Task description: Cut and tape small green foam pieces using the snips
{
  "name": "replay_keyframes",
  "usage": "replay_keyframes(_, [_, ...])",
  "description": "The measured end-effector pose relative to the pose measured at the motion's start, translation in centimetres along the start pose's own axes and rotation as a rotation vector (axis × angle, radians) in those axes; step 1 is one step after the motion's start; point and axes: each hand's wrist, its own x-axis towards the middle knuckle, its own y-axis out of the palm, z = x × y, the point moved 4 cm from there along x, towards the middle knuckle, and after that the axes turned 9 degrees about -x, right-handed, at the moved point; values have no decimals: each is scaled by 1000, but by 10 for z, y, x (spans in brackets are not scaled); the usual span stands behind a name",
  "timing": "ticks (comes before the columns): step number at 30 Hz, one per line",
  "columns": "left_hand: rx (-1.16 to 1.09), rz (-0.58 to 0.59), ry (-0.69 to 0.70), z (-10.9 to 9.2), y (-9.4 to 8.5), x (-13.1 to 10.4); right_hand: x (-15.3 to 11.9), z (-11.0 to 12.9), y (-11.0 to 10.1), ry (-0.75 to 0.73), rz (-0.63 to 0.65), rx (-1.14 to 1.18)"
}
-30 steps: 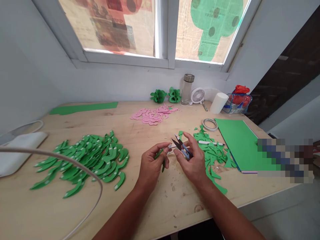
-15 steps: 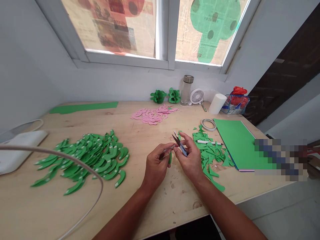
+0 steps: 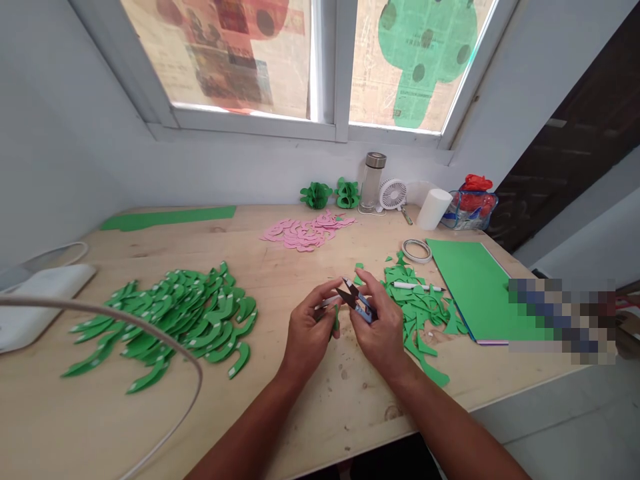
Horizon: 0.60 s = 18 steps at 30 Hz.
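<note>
Near the table's front middle, my left hand (image 3: 307, 332) pinches a small green paper piece (image 3: 336, 320) and a thin white strip (image 3: 326, 303). Facing it, my right hand (image 3: 381, 333) is closed round small blue-handled snips (image 3: 364, 311). Their dark blades are spread apart and point toward my left fingertips. On the left lies a heap of curved green pieces (image 3: 175, 313) with small white patches. Green scraps (image 3: 423, 310) lie to the right of my right hand, with a white pen (image 3: 417, 287) on them.
Pink cutouts (image 3: 300, 233) lie further back. Along the wall stand green paper shapes (image 3: 316, 195), a glass bottle (image 3: 371, 183), a fan (image 3: 393, 195) and a white roll (image 3: 434, 209). Tape (image 3: 417, 251) and green sheets (image 3: 475, 287) lie right. A cable (image 3: 150, 320) crosses the left foreground.
The snips' blades are spread wider, and my right fingers have shifted around the handles. My left hand has moved slightly left, and the white strip shows more clearly.
</note>
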Motion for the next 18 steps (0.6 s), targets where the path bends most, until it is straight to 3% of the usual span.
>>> replay_keyframes(13, [-33, 74, -89, -2, 2, 1, 1, 5, -6, -145, -108, -117])
replay_keyframes(18, [-58, 50, -74, 0, 0, 3, 2, 6, -4, -147, -78, -128])
